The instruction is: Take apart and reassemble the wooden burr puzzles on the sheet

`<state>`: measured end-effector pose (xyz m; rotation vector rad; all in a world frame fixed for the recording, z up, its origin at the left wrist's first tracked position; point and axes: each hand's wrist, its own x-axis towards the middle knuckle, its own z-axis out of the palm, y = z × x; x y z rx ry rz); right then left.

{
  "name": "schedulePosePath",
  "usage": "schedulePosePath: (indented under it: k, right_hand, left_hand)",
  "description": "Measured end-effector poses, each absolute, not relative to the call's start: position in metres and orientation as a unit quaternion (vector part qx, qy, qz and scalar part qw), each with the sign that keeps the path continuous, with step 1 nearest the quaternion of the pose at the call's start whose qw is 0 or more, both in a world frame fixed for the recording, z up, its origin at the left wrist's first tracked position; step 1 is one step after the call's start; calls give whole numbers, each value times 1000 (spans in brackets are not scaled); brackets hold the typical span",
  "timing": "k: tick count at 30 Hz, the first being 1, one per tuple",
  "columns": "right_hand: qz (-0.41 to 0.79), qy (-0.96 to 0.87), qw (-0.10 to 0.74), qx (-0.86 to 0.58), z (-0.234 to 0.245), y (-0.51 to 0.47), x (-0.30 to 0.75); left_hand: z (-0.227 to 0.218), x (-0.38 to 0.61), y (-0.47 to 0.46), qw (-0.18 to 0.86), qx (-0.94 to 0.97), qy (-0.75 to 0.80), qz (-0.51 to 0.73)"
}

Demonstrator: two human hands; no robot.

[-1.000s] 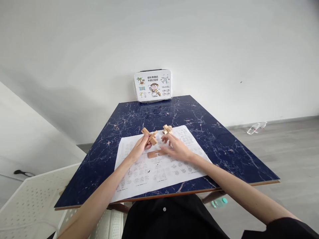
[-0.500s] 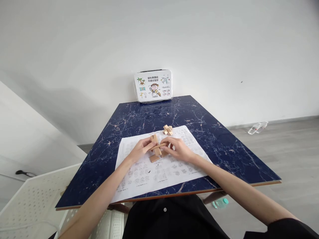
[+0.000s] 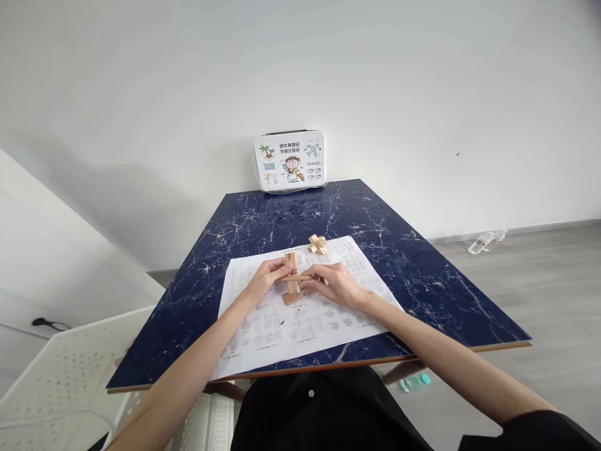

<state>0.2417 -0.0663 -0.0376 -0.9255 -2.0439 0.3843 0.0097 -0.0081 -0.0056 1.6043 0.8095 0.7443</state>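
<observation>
My left hand (image 3: 267,279) is closed on an upright wooden puzzle piece (image 3: 293,286) with a black mark near its top. Between finger and thumb, my right hand (image 3: 339,284) pinches the right end of a slim wooden puzzle stick (image 3: 300,277), which lies level across the front of the marked piece. Whether the two are interlocked I cannot tell. Just below them, a loose wooden block (image 3: 292,299) rests on the printed sheet (image 3: 263,360). Beyond my hands sits an assembled wooden burr puzzle (image 3: 317,245), touched by neither hand.
A white case with cartoon prints (image 3: 290,161) stands against the wall at the far end of the blue marbled table (image 3: 370,216). To the left is a white perforated surface (image 3: 61,369). Plastic bottles (image 3: 487,241) lie on the floor at right.
The slim stick has turned from slanted to nearly level across the upright piece. My right hand has shifted slightly, now covering more of the wood beneath it.
</observation>
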Motion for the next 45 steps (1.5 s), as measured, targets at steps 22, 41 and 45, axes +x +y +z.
schedulePosePath:
  k: [22, 41, 45]
  right_hand:
    - [210, -834, 400, -316, -32, -67, 243]
    - [181, -836, 377, -355, -33, -76, 234]
    - [136, -838, 374, -372, -32, -77, 231]
  left_hand:
    - [-4, 7, -12, 559, 674, 344, 339]
    - [-7, 12, -11, 511, 713, 354, 326]
    - [-5, 18, -17, 477, 737, 348, 330]
